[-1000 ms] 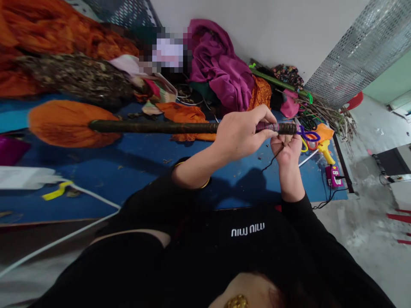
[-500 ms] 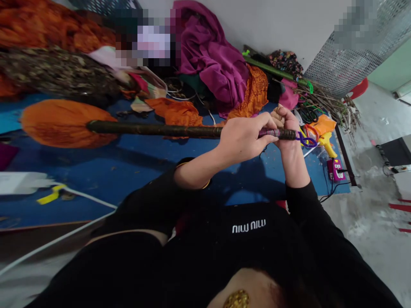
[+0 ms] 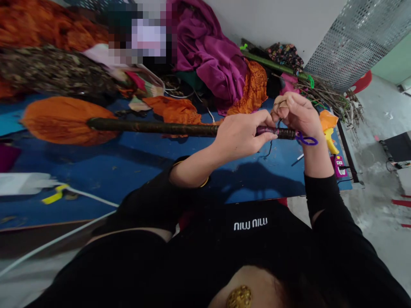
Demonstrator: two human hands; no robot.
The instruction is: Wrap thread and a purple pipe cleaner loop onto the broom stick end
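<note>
A long dark stick [image 3: 154,127] lies level across my view, with a rounded orange cloth-like head [image 3: 64,122] at its left end. Near the right end, my left hand [image 3: 239,134] is closed around it, thumb and fingers on a purple wrapped section [image 3: 265,130]. Dark cord is coiled about the tip, and a purple cord loop [image 3: 310,140] sticks out there. Just above the tip, my right hand [image 3: 302,111] is pinched on a thin dark cord [image 3: 279,123] that runs to the stick. A loose cord end dangles below it.
Under the stick is a blue table [image 3: 154,171]. Magenta cloth [image 3: 221,64], orange fabric [image 3: 180,113] and a bundle of twigs [image 3: 340,94] lie at the back. On the right are a yellow glue gun [image 3: 330,141] and a purple power socket [image 3: 339,165]; a white cable [image 3: 90,197] crosses the left.
My right hand has moved right and slightly up from behind the stick's tip, drawing the dark cord out. My left hand and the stick have stayed almost in place.
</note>
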